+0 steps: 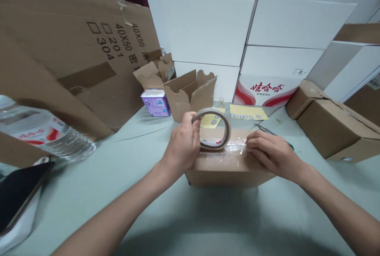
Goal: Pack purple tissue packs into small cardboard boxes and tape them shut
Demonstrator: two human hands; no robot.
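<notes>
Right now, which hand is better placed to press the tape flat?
Probably the right hand: its fingers rest on the clear tape atop the cardboard box, while the left hand grips the tape roll.

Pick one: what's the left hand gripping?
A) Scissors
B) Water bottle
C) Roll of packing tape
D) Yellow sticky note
C. The left hand grips the roll of packing tape, and a clear strip runs from it across the cardboard box to the right hand.
</notes>
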